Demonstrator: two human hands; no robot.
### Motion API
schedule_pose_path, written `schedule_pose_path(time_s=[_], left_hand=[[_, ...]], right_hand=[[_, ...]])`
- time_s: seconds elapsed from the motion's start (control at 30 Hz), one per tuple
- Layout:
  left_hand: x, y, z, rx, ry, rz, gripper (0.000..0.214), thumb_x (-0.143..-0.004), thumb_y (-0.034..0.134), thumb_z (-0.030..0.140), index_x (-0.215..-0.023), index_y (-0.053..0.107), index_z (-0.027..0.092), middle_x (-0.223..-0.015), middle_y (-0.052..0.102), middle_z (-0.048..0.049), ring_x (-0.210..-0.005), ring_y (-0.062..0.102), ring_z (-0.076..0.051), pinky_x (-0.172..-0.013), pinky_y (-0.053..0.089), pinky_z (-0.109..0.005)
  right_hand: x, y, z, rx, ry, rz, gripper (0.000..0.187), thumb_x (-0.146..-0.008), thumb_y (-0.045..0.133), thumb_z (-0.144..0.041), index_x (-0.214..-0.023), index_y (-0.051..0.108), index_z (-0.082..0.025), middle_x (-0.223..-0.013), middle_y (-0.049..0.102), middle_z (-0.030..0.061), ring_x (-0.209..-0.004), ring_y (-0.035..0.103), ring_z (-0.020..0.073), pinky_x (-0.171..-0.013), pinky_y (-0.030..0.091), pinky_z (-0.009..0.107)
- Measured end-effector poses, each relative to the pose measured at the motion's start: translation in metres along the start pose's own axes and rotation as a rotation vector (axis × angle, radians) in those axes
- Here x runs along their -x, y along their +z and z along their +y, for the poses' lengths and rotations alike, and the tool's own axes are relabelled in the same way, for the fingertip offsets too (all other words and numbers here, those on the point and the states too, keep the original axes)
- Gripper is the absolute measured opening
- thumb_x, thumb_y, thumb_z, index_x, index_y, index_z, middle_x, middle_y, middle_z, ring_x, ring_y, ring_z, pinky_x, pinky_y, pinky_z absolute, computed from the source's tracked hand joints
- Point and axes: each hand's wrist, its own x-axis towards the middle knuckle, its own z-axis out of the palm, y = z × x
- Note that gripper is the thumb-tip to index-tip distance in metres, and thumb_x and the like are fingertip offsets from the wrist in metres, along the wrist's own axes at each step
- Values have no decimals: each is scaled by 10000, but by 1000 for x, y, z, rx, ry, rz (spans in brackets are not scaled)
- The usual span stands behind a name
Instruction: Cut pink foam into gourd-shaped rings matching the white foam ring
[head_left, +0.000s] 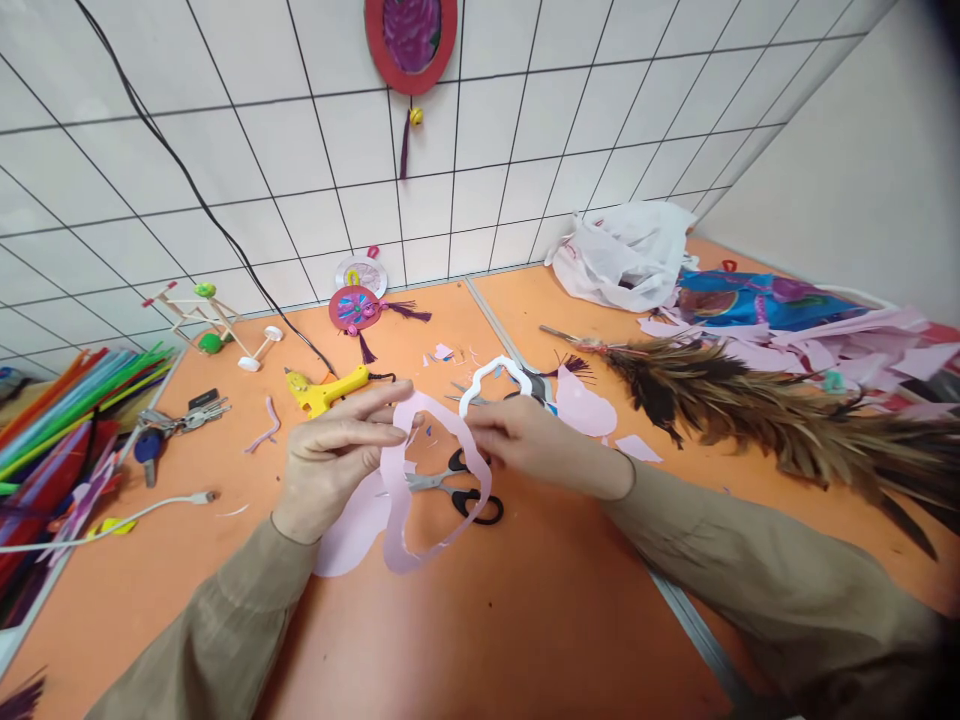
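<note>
Cannot read any text, label, brand, number or sign here. On the white bag (pixel 622 262), can see only small reddish marks, too unclear for reading; on the blue packet (pixel 765 302), colourful print, equally unreadable.

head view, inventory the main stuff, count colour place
Wavy paper-like ring: 1, pink, centre
Smaller wavy ring: 1, white, centre
Metal scissors: 1 clear, silver and black, centre
Plastic glue gun: 1, yellow, centre left
Feather duster: 1, brown, right
Plastic bag: 1, white, back right
Paper-like pieces: many, pink, centre and right
Round ornaments: 3, red or white, back
Stick model: 1, cream and green, back left
Keys: several, silver, left
Thin sticks: many, multicoloured, far left
Tabletop: 1, orange, below
Tiled wall: 1, white, back
Left hand: 1, olive-sleeved, centre
Right hand: 1, olive-sleeved, centre
</note>
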Motion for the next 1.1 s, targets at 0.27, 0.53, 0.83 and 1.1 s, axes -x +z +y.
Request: schedule_pose_path(time_s=[0.27, 0.53, 0.83, 1.1], left_hand=[[1, 8, -2, -9, -71, 8, 144, -807, 725, 202, -913, 803, 259, -1223, 705, -93, -1000, 699, -256, -784, 601, -339], [4, 19, 2, 255, -627, 20, 341, -739, 761, 473, -792, 760, 136, -722, 741, -86, -622, 681, -164, -622, 582, -272], [26, 25, 11, 237, -677, 193, 341, -631, 844, 428, -698, 710, 123, -657, 703, -51, -547, 607, -105, -565, 533, -207], [52, 24, 8, 383, -590, 353, 325, -640, 838, 417, -669, 697, 126, -503, 621, 4, -385, 449, -35, -388, 372, -132]], right_hand=[[-2, 4, -4, -646, 155, 85, 318, -736, 730, -456, -706, 634, -154, -705, 659, 32, -610, 594, 126, -541, 447, 241], [-3, 0, -3, -539, 119, 164, 231, -737, 704, -353, -658, 620, -153, -619, 591, -12, -547, 494, 88, -500, 353, 221], [-9, -2, 17, -172, 27, 60, 161, -823, 508, -219, -771, 643, -150, -685, 613, 11, -592, 543, 119, -574, 431, 252], [2, 32, 4, 646, -101, -208, 131, -844, 618, -254, -871, 706, -161, -865, 592, 62, -768, 538, 168, -623, 328, 265]])
